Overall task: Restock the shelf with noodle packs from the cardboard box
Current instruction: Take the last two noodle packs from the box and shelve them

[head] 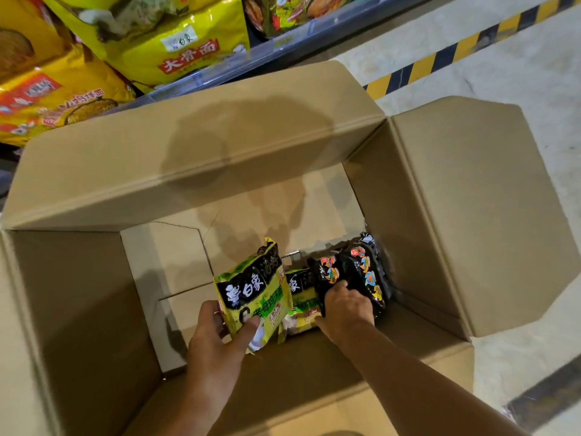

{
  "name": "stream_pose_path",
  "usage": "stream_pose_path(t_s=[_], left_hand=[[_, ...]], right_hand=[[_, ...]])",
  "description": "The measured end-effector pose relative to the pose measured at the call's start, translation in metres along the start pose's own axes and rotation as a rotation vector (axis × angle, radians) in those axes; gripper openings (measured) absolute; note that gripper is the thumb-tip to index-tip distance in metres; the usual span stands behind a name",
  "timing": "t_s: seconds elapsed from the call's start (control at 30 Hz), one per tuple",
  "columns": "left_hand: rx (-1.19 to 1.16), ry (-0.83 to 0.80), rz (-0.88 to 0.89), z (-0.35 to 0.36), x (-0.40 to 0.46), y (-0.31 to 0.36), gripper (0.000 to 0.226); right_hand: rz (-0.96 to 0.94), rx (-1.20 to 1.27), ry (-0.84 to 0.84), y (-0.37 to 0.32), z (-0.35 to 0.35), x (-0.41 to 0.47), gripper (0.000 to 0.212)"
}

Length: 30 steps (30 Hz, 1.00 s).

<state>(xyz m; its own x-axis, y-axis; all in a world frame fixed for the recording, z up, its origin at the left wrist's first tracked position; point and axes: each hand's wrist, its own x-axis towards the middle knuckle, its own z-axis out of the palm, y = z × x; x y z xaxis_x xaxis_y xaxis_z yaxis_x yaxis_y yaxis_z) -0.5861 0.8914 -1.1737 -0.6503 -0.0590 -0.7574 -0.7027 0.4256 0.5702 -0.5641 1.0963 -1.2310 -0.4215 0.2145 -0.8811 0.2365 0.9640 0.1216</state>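
Two hands work inside the large open brown cardboard box (220,158), which stands on the pale floor (518,73) just before the grey metal shelf (276,50), presumably so that each transfer is short. The left hand (217,335) grips a green-and-black noodle pack (254,287) by its lower edge, thumb across the front, holding it upright and lifted off the bottom. The right hand (345,306) has its fingers curled over a glossy black noodle pack (361,272) standing against the right wall. A second green pack (301,297) lies between them. Large yellow noodle bags (176,48) occupy the shelf. Judged: few packs remain to be shelved.
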Motion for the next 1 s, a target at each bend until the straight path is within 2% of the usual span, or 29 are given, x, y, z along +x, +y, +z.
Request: stream_pose_path(t_s=[0.13, 0.27, 0.4, 0.53, 0.63, 0.7, 0.87, 1.0], left_hand=[[-0.013, 0.016, 0.019, -0.008, -0.001, -0.005, 0.03], [-0.009, 0.013, 0.039, -0.019, -0.006, -0.004, 0.029], [-0.021, 0.021, 0.02, -0.038, -0.016, -0.003, 0.031], [-0.036, 0.026, 0.016, -0.065, -0.04, 0.012, 0.034], [-0.02, 0.038, 0.067, -0.089, -0.066, 0.032, 0.029], [0.005, 0.044, 0.107, -0.107, -0.086, 0.049, 0.027], [-0.031, 0.046, 0.189, -0.158, -0.145, 0.11, 0.024], [-0.055, 0.076, 0.285, -0.205, -0.208, 0.171, 0.022]], right_hand=[[0.059, -0.072, -0.012, 0.002, 0.003, 0.013, 0.087], [0.101, 0.003, -0.039, 0.0, -0.003, 0.009, 0.081], [0.044, 0.052, 0.002, 0.017, -0.016, -0.024, 0.076], [0.0, 0.228, 0.13, 0.042, -0.035, -0.072, 0.06], [-0.05, 0.409, 0.286, 0.053, -0.058, -0.111, 0.044], [-0.08, 0.482, 0.331, 0.058, -0.076, -0.138, 0.04], [-0.19, 0.684, 0.396, 0.065, -0.127, -0.211, 0.042], [-0.313, 0.727, 0.486, 0.063, -0.189, -0.294, 0.043]])
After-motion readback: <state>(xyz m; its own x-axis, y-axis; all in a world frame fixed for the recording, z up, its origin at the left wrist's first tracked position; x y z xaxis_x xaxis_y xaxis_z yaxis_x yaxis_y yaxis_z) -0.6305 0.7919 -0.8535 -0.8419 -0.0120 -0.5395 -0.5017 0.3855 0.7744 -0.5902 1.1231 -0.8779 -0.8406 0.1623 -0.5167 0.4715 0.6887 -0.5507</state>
